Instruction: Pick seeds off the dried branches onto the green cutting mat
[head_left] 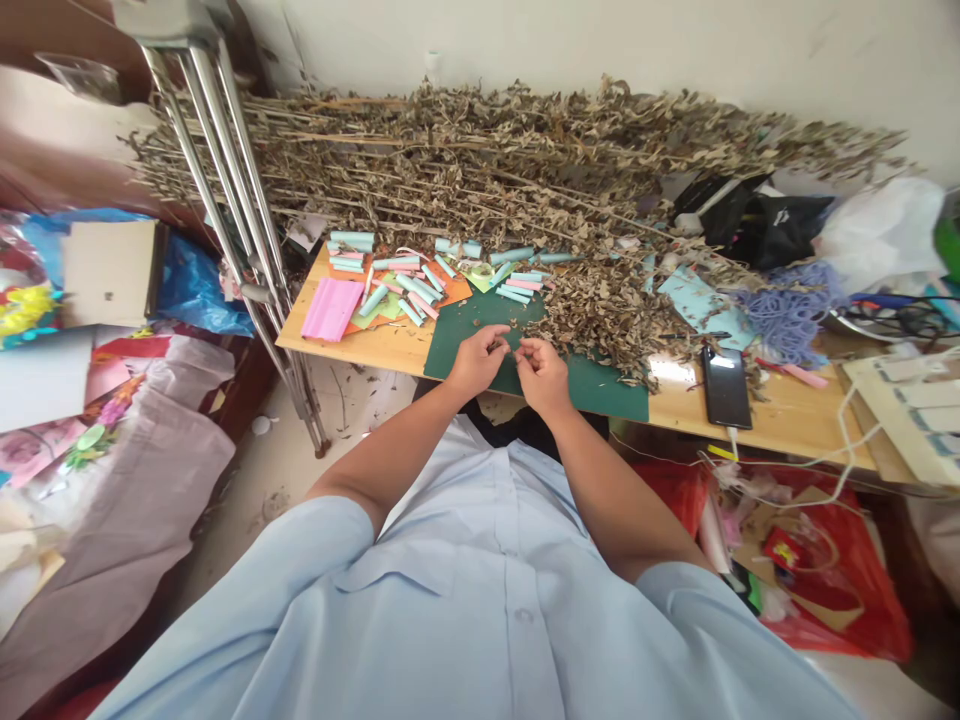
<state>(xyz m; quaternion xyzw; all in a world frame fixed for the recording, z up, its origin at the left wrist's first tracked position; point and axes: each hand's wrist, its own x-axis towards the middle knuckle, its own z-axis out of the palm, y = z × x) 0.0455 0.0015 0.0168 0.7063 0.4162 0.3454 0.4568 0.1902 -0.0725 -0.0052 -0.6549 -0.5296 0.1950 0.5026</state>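
My left hand and my right hand are close together over the front edge of a dark green mat. The fingers of both are curled into a pinch, and whatever lies between the fingertips is too small to name. Just beyond my right hand, a pile of crumbled dry leaves covers much of the mat. Behind and left of my hands lie several rolled tubes of blue and pink paper. A stack of pink paper rests at the table's left end.
Long dried leafy stems lie along the wall. Metal crutches lean at the left. On the right are a black phone with a cable, purple cord and a white power strip. A red bag sits below the wooden table.
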